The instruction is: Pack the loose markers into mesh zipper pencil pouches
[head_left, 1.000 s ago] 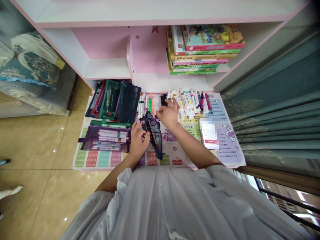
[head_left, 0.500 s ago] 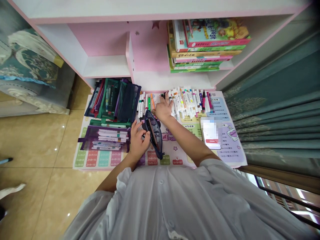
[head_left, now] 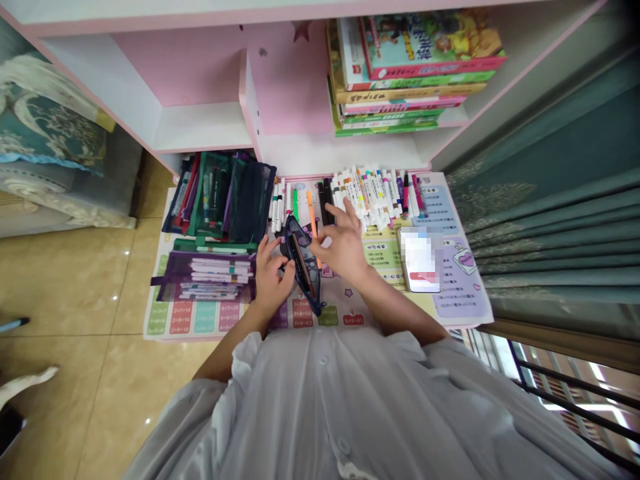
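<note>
Pen (head_left: 312, 215), slim and orange, is what we see pinched between the thumb and forefinger of the right hand (head_left: 347, 250), the other fingers spread loosely off it. The relation that counts, as we judge it, is between this pen and the navy pouch (head_left: 311, 267): the pen is just to the pouch's right, its lower end by the right edge, and both long axes point away from the body, nearly parallel, near ends leaning a little right. The left hand (head_left: 271, 277) is at the pouch's opposite side, thumb and forefinger closed on its left edge, so of the two hands the right is nearer the pen. We find the pouch unzipped, with dark, slender items inside that we cannot name. Further left on the worktop (head_left: 465, 310), a purple mesh pouch (head_left: 173, 277) holds white markers in two bundles, and behind it are stacked mesh pouches (head_left: 250, 207), a green one (head_left: 200, 220) showing dark pens through its side. Beyond the hands we see a few loose white markers (head_left: 277, 207), a green pen (head_left: 295, 203), black pens (head_left: 325, 200) and a heaped pile of markers (head_left: 365, 193).
</note>
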Available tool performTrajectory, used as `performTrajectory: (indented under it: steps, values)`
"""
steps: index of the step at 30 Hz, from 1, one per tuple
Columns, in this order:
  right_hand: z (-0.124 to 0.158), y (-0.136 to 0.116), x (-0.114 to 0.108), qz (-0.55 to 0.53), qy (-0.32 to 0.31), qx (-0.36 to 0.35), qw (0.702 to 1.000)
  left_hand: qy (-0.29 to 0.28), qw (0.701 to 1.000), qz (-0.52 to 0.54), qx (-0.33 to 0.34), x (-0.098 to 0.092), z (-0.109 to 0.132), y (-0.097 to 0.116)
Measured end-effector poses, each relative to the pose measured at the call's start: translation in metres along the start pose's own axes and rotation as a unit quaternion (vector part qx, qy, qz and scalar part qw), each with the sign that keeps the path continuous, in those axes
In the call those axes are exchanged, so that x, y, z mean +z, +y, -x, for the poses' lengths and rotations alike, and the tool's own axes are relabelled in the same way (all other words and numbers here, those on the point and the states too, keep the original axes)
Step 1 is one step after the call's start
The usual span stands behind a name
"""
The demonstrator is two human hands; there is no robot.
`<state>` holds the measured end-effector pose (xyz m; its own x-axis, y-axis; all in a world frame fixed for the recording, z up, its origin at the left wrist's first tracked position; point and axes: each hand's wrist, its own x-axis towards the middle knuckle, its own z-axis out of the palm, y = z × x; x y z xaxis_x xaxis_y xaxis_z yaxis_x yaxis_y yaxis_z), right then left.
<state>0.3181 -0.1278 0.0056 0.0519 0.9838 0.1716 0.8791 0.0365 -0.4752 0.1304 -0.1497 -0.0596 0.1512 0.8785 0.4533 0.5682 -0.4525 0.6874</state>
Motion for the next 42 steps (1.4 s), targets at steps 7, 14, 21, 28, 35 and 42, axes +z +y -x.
performTrajectory:
  steps: [7, 14, 21, 28, 35, 42]
  values:
    - [0.044, -0.009, 0.005, -0.021, -0.066, -0.014, 0.997, -0.014, 1.000, -0.002, 0.012, -0.002, -0.003, 0.002]
    - [0.047, -0.007, 0.017, -0.006, -0.073, 0.019, 0.997, -0.035, 0.999, 0.006, 0.022, -0.001, -0.003, 0.001]
    - [0.049, -0.004, 0.018, -0.031, -0.074, 0.039, 0.996, -0.066, 0.997, 0.030, 0.021, 0.000, -0.005, 0.002]
    - [0.044, -0.002, 0.023, -0.042, -0.049, 0.060, 0.996, -0.074, 0.996, 0.052, -0.009, 0.003, -0.004, 0.002]
    - [0.046, -0.009, 0.025, -0.019, -0.075, 0.015, 0.997, -0.052, 0.995, 0.064, -0.049, 0.004, -0.002, -0.004]
    - [0.048, -0.001, 0.023, 0.018, -0.018, 0.026, 0.999, -0.034, 0.996, 0.061, -0.062, 0.000, -0.003, -0.006]
